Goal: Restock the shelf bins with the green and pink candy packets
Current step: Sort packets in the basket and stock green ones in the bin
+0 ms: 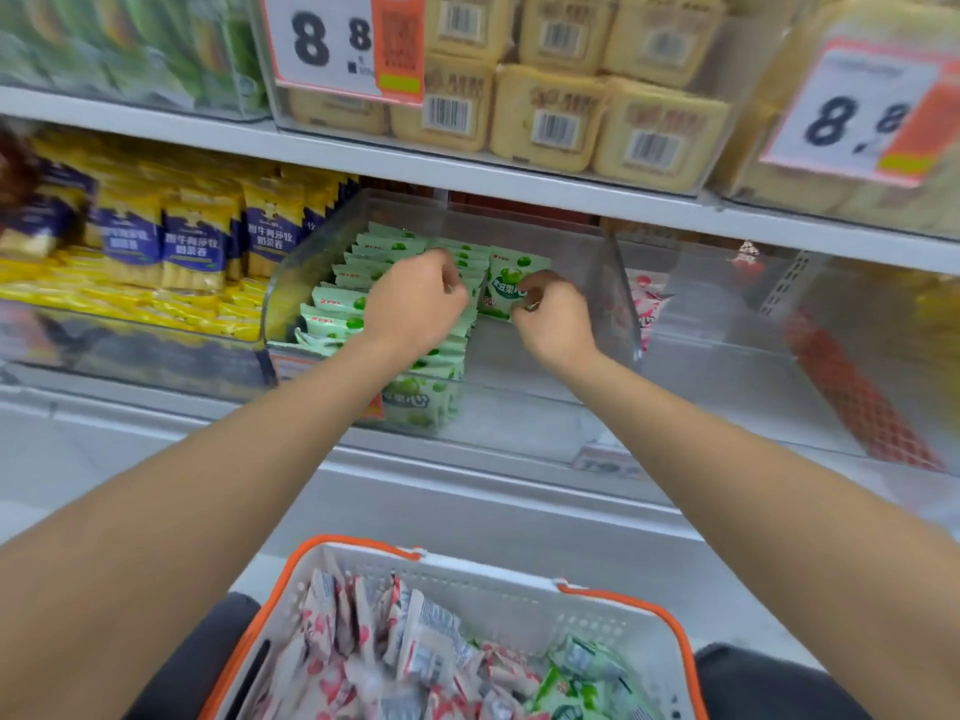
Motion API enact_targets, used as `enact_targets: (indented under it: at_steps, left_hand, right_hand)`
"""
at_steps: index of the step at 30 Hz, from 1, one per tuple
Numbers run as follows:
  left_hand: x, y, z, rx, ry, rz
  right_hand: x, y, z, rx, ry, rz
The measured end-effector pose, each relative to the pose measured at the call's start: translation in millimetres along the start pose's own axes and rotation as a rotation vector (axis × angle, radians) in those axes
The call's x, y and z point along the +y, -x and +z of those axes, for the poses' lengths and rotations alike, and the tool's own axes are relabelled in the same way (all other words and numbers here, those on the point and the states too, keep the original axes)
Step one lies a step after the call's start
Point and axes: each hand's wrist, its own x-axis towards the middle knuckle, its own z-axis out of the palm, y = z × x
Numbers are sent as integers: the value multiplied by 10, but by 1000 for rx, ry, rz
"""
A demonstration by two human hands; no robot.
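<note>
A clear shelf bin holds rows of green candy packets standing on edge. My left hand reaches into the middle row, its fingers curled over the tops of the packets there. My right hand pinches the lower edge of an upright green packet at the back of a short right-hand row. The clear bin to the right holds a pink packet near its left wall. Below me a white basket with an orange rim holds several pink packets and a few green ones.
Yellow and blue snack bags fill the bin to the left. The shelf above carries beige packs and price cards. A red mesh item lies in the right bin. The shelf's front rail runs between bins and basket.
</note>
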Motion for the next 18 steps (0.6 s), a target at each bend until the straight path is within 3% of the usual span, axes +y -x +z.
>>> enact_targets:
  at_steps: [4, 7, 12, 15, 18]
  left_hand:
    - [182, 701, -14, 25, 105, 5]
    - [158, 1224, 167, -98, 208, -73]
    - [-239, 1958, 652, -523, 149, -215]
    - [-495, 2179, 840, -708, 13, -193]
    - [-549, 2226, 935, -853, -59, -164]
  right_hand:
    - [-111, 745, -239, 46, 33, -334]
    - [42, 1295, -206, -24, 56, -415]
    - [837, 2146, 83, -558, 199, -153]
    - [1498, 2559, 235, -883, 353, 44]
    - [1961, 2775, 289, -1043, 509, 163]
